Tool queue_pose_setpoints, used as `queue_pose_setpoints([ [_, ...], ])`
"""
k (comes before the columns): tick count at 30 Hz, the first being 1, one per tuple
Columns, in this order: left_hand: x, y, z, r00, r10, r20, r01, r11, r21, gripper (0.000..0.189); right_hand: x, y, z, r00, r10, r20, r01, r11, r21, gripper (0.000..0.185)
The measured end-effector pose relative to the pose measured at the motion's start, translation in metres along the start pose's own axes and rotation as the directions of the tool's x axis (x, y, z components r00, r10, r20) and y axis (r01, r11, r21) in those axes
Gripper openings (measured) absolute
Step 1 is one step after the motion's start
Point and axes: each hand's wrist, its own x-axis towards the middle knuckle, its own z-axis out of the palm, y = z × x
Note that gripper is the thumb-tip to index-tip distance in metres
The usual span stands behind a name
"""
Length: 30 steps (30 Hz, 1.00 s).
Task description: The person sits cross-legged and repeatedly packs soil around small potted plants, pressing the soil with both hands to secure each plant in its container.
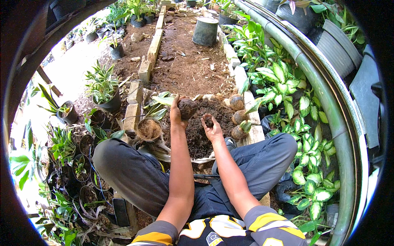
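Observation:
My left hand [176, 117] is closed around a dark ball of soil [187, 108]. A pale green leaf [163, 100] sticks out to the left behind my fingers; I cannot tell whether it grows from the ball. In the cupped fingers of my right hand [214, 131] lies a small clump of soil [209, 122]. Both hands are above a heap of dark potting soil [197, 140] on a pale sheet or sack [204, 160]. Three fibre-wrapped plant balls, the nearest [238, 132] bearing a short green leaf, stand in a row right of the heap.
A round container of brown fibre [149, 129] sits left of the soil. Block edging [133, 115] borders the bed on the left, more blocks [253, 123] on the right. An upturned black pot [205, 31] stands farther up. Variegated plants [281, 77] and a bamboo pole [331, 101] line the right.

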Motion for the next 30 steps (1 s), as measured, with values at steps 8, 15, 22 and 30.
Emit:
queue_pose_setpoints([
  [8, -0.002, -0.032, 0.003, 0.991, -0.076, -0.107, 0.076, 0.997, -0.006, 0.033, -0.025, -0.019, 0.044, 0.985, -0.099, 0.14, 0.104, 0.994, -0.024, 0.015],
  [15, 0.005, -0.05, -0.004, 0.981, -0.193, -0.012, 0.194, 0.979, 0.063, 0.036, -0.034, -0.024, 0.051, 0.989, -0.146, 0.036, 0.149, 0.985, -0.091, 0.028],
  [22, 0.006, -0.054, -0.008, 0.979, -0.203, -0.003, 0.203, 0.978, 0.04, 0.032, -0.032, -0.024, 0.045, 0.989, -0.098, 0.115, 0.106, 0.992, -0.063, 0.024],
  [30, 0.002, -0.062, -0.012, 0.977, -0.18, -0.113, 0.181, 0.984, -0.007, 0.03, -0.035, -0.03, 0.048, 0.997, -0.042, 0.068, 0.049, 0.994, -0.101, 0.028],
])
